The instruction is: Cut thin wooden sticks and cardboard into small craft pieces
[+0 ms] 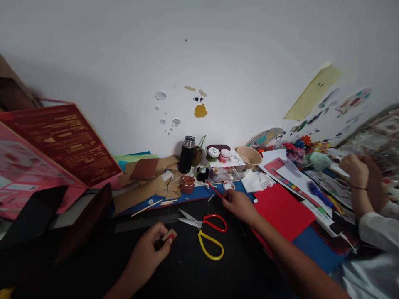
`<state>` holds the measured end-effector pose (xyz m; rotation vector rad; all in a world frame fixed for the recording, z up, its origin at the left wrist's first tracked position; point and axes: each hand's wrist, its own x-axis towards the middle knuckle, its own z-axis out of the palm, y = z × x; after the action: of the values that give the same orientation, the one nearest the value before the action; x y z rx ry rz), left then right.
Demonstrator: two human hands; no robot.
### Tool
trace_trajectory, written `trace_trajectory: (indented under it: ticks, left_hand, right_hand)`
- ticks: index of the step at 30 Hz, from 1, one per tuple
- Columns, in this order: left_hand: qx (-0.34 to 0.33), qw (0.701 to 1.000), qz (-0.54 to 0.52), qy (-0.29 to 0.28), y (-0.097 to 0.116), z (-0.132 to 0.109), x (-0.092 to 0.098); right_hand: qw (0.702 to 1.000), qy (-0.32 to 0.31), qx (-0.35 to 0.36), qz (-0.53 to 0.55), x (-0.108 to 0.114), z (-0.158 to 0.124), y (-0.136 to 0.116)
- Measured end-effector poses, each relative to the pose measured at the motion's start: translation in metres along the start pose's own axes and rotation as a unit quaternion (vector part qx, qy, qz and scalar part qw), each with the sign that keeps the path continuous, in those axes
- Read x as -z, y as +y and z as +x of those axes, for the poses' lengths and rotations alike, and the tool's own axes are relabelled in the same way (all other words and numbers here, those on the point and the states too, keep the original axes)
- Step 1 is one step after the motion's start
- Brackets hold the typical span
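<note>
Our left hand (152, 246) pinches cardboard (168, 234), likely light, stiff, best held by edges; our right hand (238, 204) pinches a red stick (214, 189).

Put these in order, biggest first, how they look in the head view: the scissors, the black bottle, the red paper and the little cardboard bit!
1. Red paper
2. Scissors
3. Black bottle; it stands farther back, so its real size is unsure
4. Cardboard bit, held in the left hand

Black work surface (187, 282) — open scissors (198, 224).
</note>
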<state>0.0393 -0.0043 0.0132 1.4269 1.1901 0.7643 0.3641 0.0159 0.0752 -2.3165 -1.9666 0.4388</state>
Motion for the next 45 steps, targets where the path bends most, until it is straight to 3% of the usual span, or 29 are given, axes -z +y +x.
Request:
trace_trajectory:
  ticks: [2,5,8,14,20,23,28,32,37,42,45]
  left_hand:
    - [0.007,1.000,-0.023,-0.002,0.000,0.002,0.003]
    - [0.016,0.998,-0.064,-0.007,0.002,0.004,0.006]
    - [0.014,0.992,-0.126,-0.011,0.010,0.005,0.007]
    - [0.020,0.968,-0.251,-0.013,0.034,-0.001,0.003]
    - [0.052,0.935,-0.352,-0.010,0.038,-0.012,0.004]
    - [0.060,0.927,-0.370,-0.003,0.039,-0.018,0.008]
    - [0.049,0.941,-0.334,0.001,0.037,-0.022,0.015]
    - [0.068,0.945,-0.315,0.048,0.035,-0.021,0.014]
    - [0.064,0.924,-0.358,0.115,0.042,-0.016,0.010]
    - [0.062,0.906,-0.383,0.170,0.046,-0.009,0.022]
    - [0.047,0.885,-0.422,0.193,0.046,-0.007,0.031]
  right_hand:
    - [0.989,-0.016,-0.002,0.146,-0.002,-0.016,0.001]
    - [0.943,-0.090,-0.015,0.321,-0.008,-0.041,-0.007]
    - [0.912,-0.126,0.000,0.391,-0.017,-0.058,-0.024]
    - [0.880,-0.148,0.044,0.450,-0.028,-0.066,-0.057]
    - [0.864,-0.174,0.065,0.469,-0.039,-0.070,-0.072]
    - [0.868,-0.178,0.081,0.456,-0.044,-0.073,-0.076]
    - [0.892,-0.165,0.106,0.407,-0.049,-0.079,-0.080]
    - [0.879,-0.181,0.113,0.427,-0.058,-0.084,-0.083]
    - [0.844,-0.170,0.107,0.497,-0.071,-0.085,-0.090]
    - [0.825,-0.131,0.103,0.541,-0.076,-0.081,-0.096]
    - [0.792,-0.146,0.093,0.586,-0.083,-0.079,-0.099]
